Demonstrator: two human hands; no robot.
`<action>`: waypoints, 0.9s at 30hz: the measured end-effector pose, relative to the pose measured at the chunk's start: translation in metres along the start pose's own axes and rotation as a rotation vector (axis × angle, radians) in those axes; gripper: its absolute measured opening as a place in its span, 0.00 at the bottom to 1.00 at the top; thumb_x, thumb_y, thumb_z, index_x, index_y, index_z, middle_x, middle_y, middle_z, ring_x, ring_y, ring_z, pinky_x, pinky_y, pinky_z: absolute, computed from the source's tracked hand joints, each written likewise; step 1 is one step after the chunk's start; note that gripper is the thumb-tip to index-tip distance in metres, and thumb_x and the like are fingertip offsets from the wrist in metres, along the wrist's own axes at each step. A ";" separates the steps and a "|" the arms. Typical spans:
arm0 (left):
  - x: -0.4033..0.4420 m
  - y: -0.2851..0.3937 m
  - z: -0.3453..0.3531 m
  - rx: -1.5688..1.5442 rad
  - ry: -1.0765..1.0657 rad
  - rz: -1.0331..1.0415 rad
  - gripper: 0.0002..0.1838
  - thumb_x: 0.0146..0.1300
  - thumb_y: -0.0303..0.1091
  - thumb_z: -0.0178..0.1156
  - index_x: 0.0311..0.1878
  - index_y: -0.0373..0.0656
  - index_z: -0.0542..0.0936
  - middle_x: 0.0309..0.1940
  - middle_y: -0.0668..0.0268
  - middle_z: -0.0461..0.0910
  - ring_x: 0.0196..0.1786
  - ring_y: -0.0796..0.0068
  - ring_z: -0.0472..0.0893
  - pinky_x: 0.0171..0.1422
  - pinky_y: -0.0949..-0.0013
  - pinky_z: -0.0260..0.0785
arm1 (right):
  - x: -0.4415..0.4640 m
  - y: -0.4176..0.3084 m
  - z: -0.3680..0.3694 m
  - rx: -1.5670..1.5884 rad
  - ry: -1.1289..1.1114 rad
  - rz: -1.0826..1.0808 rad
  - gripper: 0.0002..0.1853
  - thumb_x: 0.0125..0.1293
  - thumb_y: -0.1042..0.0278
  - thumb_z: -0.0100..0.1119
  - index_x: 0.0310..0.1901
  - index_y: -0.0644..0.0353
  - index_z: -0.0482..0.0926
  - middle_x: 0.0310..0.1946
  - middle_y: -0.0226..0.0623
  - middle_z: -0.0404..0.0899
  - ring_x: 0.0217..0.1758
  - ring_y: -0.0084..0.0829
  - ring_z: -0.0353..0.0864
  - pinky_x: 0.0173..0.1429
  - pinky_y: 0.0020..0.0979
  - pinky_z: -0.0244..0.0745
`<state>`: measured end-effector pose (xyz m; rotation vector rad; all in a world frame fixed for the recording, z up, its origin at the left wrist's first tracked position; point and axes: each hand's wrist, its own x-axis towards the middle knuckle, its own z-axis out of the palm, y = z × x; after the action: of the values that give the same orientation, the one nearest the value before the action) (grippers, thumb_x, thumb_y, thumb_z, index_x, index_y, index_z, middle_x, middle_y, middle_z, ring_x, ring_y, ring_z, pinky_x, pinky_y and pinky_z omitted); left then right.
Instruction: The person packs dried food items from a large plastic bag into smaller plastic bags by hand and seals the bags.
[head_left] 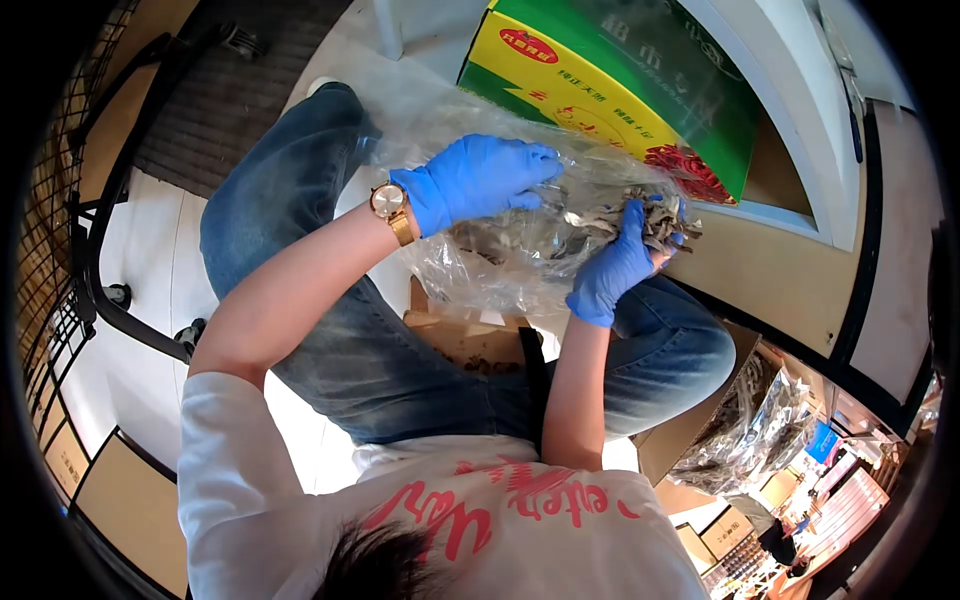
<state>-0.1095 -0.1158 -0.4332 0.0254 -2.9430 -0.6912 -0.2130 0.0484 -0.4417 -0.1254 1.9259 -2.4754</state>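
A large clear plastic bag (500,265) lies spread over my lap, with brownish-grey dried pieces showing through it. My left hand (480,180), in a blue glove, is at the bag's upper side with its fingers bent and closed on the film. To the right, my right hand (615,265), also gloved in blue, grips a bunch of dried mushrooms (655,220). These are shrivelled, grey-brown strips that stick out past the thumb and fingers. The bunch is at the bag's right edge.
A green and yellow printed carton (600,90) stands ahead, beside a white frame (800,120). Below the bag, between my legs, is an open cardboard box (465,335). More filled clear bags (750,430) sit in a box at right. A wire-mesh cart (60,250) stands left.
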 end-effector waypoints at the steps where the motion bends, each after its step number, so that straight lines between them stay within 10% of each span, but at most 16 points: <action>1: 0.001 0.001 0.002 -0.013 0.052 0.004 0.19 0.59 0.46 0.57 0.52 0.51 0.74 0.49 0.72 0.76 0.42 0.69 0.80 0.39 0.67 0.76 | -0.003 -0.003 0.011 -0.026 -0.015 -0.059 0.26 0.57 0.86 0.57 0.58 0.58 0.65 0.52 0.34 0.70 0.53 0.26 0.70 0.57 0.29 0.68; 27: 0.004 -0.002 0.016 -0.092 0.144 -0.021 0.19 0.58 0.45 0.59 0.52 0.53 0.74 0.55 0.72 0.74 0.45 0.69 0.80 0.42 0.68 0.76 | -0.004 -0.023 -0.030 -0.258 -0.737 0.143 0.28 0.58 0.81 0.55 0.62 0.62 0.63 0.63 0.37 0.64 0.64 0.29 0.64 0.68 0.31 0.57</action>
<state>-0.1154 -0.1103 -0.4482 0.0941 -2.7744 -0.7921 -0.2099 0.0834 -0.4274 -0.7466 1.7964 -1.7122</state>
